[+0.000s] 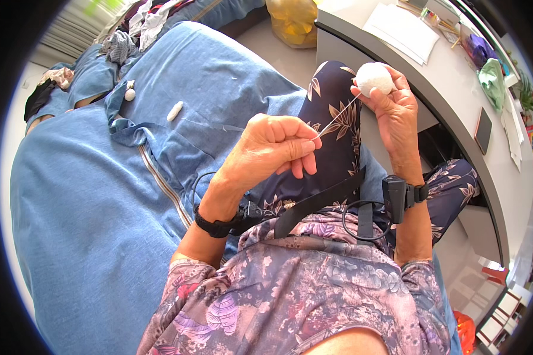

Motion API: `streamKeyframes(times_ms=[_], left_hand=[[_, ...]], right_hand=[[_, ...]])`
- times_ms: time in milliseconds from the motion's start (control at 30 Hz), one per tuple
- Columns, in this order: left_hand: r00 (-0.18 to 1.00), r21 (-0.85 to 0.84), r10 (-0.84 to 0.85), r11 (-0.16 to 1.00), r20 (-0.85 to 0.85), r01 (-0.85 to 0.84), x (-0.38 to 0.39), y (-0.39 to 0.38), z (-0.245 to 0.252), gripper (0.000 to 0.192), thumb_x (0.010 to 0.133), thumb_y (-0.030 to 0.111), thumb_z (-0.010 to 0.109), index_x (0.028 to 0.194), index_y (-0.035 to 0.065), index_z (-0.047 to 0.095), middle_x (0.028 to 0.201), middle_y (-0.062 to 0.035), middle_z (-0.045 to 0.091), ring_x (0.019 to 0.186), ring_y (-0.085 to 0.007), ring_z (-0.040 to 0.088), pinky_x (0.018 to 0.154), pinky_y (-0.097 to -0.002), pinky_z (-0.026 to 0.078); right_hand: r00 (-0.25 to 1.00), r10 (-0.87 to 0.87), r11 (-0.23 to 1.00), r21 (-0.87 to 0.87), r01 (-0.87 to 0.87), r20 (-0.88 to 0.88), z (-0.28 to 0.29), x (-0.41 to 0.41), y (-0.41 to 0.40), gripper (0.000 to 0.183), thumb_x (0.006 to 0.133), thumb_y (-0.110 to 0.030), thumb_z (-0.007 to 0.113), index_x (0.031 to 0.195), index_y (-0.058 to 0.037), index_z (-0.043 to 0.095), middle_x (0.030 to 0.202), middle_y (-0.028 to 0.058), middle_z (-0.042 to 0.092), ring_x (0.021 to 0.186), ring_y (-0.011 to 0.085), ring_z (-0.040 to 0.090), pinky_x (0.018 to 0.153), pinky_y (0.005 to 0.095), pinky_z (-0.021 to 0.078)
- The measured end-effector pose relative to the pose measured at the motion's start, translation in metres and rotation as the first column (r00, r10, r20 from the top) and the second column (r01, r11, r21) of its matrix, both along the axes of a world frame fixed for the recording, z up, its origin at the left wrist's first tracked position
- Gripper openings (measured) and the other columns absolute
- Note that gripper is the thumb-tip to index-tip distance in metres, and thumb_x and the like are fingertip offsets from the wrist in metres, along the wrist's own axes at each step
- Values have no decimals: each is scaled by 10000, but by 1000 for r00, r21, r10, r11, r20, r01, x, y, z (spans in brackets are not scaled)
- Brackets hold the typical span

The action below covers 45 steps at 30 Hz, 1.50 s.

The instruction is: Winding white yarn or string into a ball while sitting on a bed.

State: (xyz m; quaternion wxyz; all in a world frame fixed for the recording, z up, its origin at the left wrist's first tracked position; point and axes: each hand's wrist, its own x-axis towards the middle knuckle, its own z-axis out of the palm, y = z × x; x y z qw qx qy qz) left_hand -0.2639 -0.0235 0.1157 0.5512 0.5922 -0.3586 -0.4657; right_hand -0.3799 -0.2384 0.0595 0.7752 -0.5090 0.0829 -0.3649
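My right hand [393, 100] is raised at the upper right, its fingers closed around a round white ball [375, 79], whose material I cannot tell for sure. From the ball a thin white thread [337, 116] runs taut, down and left, to my left hand [277, 144]. There the thumb and index finger pinch the thread; the other fingers are loosely curled. Left of my hands, a small white elongated piece [175, 111] lies on the blue cover [93, 191]. Farther left on the same cloth is a small white figure [130, 91] with a round lower part.
A curved grey-white desk [459, 88] stands on the right with white paper sheets [402, 33], a phone [483, 130] and a green cloth [491, 84]. A yellow plastic bag [293, 22] stands on the floor beyond. Clothes [120, 46] lie heaped at the upper left.
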Motion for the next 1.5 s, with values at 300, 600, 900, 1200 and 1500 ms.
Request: streamKeyframes(times_ms=[300, 600, 900, 1200, 1500], left_hand=[[992, 50, 46, 997, 114, -52, 1, 13, 28, 66, 843, 22, 624, 848, -34, 660, 606, -58, 632, 479, -52, 543, 441, -165, 411], [972, -222, 231, 946, -45, -235, 29, 34, 10, 164, 893, 89, 578, 830, -51, 634, 543, -82, 569, 400, -52, 407, 386, -174, 295], [936, -607, 100, 737, -337, -297, 56, 53, -2, 127, 880, 74, 589, 859, -48, 621, 710, -189, 609, 561, -197, 527, 459, -238, 370], [988, -819, -116, 555, 102, 150, 50, 49, 56, 115, 757, 60, 674, 723, 47, 564, 975, -214, 652, 732, -324, 641, 557, -323, 511], [883, -760, 119, 569, 454, 314, 66, 24, 84, 178, 837, 119, 564, 814, -57, 578, 1257, -344, 462, 1134, -486, 471, 928, -549, 392]], right_hand=[[996, -66, 997, -47, 63, -66, 2, -5, -6, 515, 789, -19, 706, 1219, 41, 428, 1077, 157, 588, 956, 227, 616, 863, 349, 549], [995, -96, 995, 12, 96, 5, 0, -10, -18, 527, 803, -29, 694, 1240, 43, 409, 1093, 169, 588, 962, 265, 627, 881, 363, 536], [991, -135, 991, -2, 135, -19, -3, -7, -17, 492, 804, -3, 683, 1223, 41, 427, 1090, 159, 585, 950, 236, 621, 871, 360, 541], [961, -166, 968, -222, 116, -221, -3, -4, -8, 508, 752, 2, 734, 1195, -1, 486, 1025, 91, 611, 948, 160, 597, 866, 271, 494], [901, 48, 898, -376, -228, -432, 8, -4, 19, 533, 689, 85, 698, 1182, -47, 547, 1117, 46, 561, 1011, 125, 541, 872, 243, 463]])
